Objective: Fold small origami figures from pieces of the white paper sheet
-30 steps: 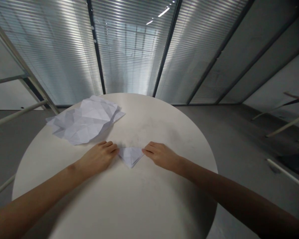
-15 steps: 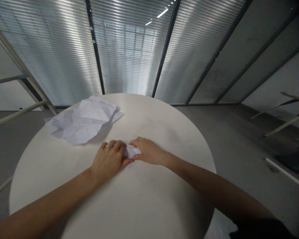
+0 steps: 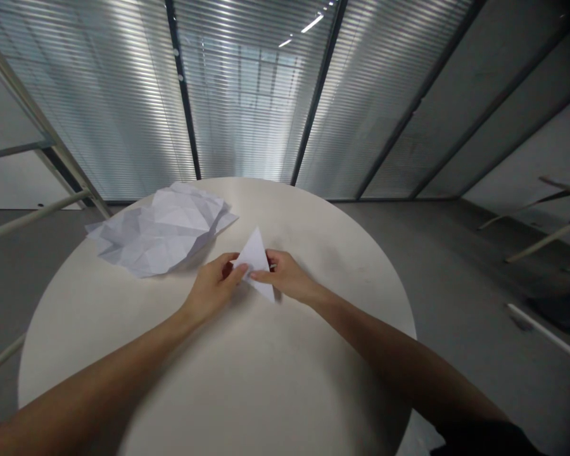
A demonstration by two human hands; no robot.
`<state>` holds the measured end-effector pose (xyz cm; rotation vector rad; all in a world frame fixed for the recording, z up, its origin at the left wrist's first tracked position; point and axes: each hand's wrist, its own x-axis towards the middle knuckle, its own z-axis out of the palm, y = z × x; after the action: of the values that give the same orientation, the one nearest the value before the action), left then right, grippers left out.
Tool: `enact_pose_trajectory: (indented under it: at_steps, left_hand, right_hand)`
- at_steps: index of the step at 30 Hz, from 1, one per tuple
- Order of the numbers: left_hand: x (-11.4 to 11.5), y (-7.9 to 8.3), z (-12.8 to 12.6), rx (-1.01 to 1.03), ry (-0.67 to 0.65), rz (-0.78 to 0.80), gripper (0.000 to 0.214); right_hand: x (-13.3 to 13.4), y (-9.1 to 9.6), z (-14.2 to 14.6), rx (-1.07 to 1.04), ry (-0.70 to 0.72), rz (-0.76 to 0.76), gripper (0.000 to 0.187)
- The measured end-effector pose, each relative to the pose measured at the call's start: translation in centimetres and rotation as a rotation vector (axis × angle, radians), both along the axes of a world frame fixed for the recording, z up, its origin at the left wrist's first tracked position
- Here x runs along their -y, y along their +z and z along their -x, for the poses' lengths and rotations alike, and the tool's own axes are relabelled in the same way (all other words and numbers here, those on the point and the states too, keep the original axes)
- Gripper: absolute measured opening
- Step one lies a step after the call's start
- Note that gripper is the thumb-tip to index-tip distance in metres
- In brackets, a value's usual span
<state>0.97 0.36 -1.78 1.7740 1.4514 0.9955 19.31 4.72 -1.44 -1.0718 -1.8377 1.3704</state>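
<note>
white folded paper pinched between left hand and right hand, seemingly lifted off the table; crumpled sheet sits left of it.

The crumpled sheet takes up the far left of the round table. Just right of it and nearer, the left hand and right hand pinch a folded paper, blocking that spot. Farther right of the crumpled sheet, and nearer than it, the round table lies open

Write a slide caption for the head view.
Left hand and right hand hold a folded paper triangle at a round table.
</note>
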Motion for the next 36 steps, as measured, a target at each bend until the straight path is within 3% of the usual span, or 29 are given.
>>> enact_pose_trajectory:
  at_steps: [7, 13, 16, 21, 28, 32, 36]
  left_hand:
    - [-0.1, 0.9, -1.1, 0.276, -0.010, -0.034, 0.033]
    - [-0.7, 0.0, -0.3, 0.501, -0.005, -0.013, 0.030]
    - [-0.9, -0.6, -0.3, 0.597, -0.003, 0.014, 0.031]
    - [-1.0, -1.2, -0.6, 0.654, 0.042, -0.001, 0.037]
    - [-0.6, -0.9, -0.8, 0.516, 0.046, 0.043, 0.037]
    - [0.2, -0.1, -0.8, 0.180, 0.182, -0.213, 0.022]
    - [1.1, 0.2, -1.2, -0.130, 0.063, -0.426, 0.039]
  right_hand:
    - [0.9, 0.7, 0.0, -0.244, 0.010, 0.136, 0.033]
    - [1.2, 0.9, 0.0, -0.239, 0.066, 0.268, 0.034]
    - [1.6, 0.6, 0.4, -0.221, 0.074, 0.233, 0.032]
    - [2.4, 0.4, 1.2, -0.126, -0.036, 0.122, 0.024]
    - [3.3, 0.7, 1.7, -0.238, -0.012, 0.095, 0.021]
    - [2.7, -0.2, 1.8, -0.265, -0.164, 0.087, 0.021]
    - [2.3, -0.3, 1.8, -0.256, -0.265, 0.029, 0.019]
